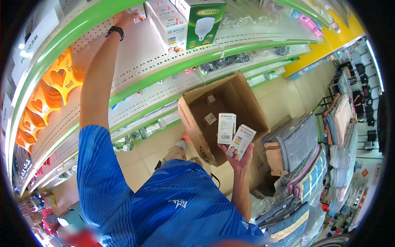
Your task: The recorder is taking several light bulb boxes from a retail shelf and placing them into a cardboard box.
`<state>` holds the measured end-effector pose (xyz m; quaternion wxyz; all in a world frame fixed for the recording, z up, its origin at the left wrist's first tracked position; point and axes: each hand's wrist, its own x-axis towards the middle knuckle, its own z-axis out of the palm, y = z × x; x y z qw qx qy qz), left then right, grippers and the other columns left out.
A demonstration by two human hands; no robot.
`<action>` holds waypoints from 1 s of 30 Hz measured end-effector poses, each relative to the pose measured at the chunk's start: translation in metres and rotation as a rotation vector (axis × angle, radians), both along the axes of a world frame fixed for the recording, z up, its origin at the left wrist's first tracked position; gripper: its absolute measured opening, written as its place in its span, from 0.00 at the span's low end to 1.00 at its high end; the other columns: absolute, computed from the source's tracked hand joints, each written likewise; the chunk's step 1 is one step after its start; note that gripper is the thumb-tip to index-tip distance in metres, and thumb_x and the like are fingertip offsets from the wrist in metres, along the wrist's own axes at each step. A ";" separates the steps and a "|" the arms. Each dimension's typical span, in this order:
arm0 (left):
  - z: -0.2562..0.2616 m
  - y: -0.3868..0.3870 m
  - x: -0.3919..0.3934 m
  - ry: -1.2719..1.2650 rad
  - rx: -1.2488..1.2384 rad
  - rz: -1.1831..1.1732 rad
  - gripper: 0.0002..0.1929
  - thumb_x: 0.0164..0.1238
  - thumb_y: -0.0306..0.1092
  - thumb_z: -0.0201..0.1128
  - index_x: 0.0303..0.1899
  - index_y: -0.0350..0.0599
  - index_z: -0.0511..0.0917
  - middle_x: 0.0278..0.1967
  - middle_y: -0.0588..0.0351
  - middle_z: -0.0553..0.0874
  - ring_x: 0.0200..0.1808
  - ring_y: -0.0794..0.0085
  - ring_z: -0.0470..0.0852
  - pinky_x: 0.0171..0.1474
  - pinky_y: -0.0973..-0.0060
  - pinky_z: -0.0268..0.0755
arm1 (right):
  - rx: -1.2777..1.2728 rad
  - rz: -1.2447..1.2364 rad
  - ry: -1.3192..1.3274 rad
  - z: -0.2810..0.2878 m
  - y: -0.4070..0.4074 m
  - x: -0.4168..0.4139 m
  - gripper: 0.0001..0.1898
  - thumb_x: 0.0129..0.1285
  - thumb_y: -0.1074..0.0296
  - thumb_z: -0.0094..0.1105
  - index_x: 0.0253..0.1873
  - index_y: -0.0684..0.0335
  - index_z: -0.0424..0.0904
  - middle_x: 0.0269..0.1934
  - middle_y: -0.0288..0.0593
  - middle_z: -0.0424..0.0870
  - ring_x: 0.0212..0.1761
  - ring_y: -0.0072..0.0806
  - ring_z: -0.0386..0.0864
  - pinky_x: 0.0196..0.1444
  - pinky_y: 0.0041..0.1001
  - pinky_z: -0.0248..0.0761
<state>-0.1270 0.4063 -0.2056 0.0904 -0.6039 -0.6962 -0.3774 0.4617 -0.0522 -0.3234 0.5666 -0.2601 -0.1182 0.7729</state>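
My left hand [124,18], below a black wristwatch, reaches deep onto the upper shelf. Its fingers are on a small white printed carton [140,12], which the frame's top partly cuts off. In my right hand [243,159] are two small white cartons: one upright with a barcode [226,128], the other tilted [241,142] and printed with coloured marks and a photo. Beneath them is an open cardboard box [202,108] with little labels on its inside. To the right of my left hand stand white bulb cartons [176,32] and a green Taties bulb box [202,27].
The metal shelf [135,49] has a green front edge [160,72], with lower shelves beneath. Orange plastic items with heart cutouts [58,75] sit at left. Folded textiles [293,148] are stacked at right. Clear-bagged goods [247,15] lie farther along the shelf.
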 end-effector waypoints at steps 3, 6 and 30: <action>-0.007 0.003 0.019 -0.171 -0.116 0.028 0.25 0.60 0.47 0.77 0.53 0.41 0.83 0.48 0.49 0.93 0.46 0.60 0.92 0.53 0.66 0.82 | 0.053 0.054 -0.020 0.013 0.002 -0.002 0.56 0.58 0.29 0.72 0.80 0.65 0.62 0.76 0.64 0.68 0.78 0.70 0.63 0.74 0.61 0.67; 0.003 -0.010 0.042 -0.235 -0.113 0.000 0.25 0.59 0.44 0.77 0.55 0.42 0.83 0.48 0.48 0.93 0.48 0.59 0.92 0.56 0.66 0.81 | 0.065 -0.014 -0.053 0.023 -0.003 -0.010 0.55 0.58 0.30 0.73 0.80 0.64 0.62 0.75 0.64 0.70 0.78 0.66 0.66 0.74 0.62 0.67; 0.108 -0.335 0.177 -0.640 -0.689 -0.847 0.35 0.69 0.47 0.74 0.69 0.33 0.75 0.52 0.48 0.89 0.44 0.70 0.88 0.42 0.74 0.81 | 0.925 0.331 -0.445 0.115 0.077 -0.125 0.43 0.47 0.64 0.88 0.70 0.68 0.78 0.86 0.62 0.45 0.88 0.49 0.47 0.84 0.46 0.47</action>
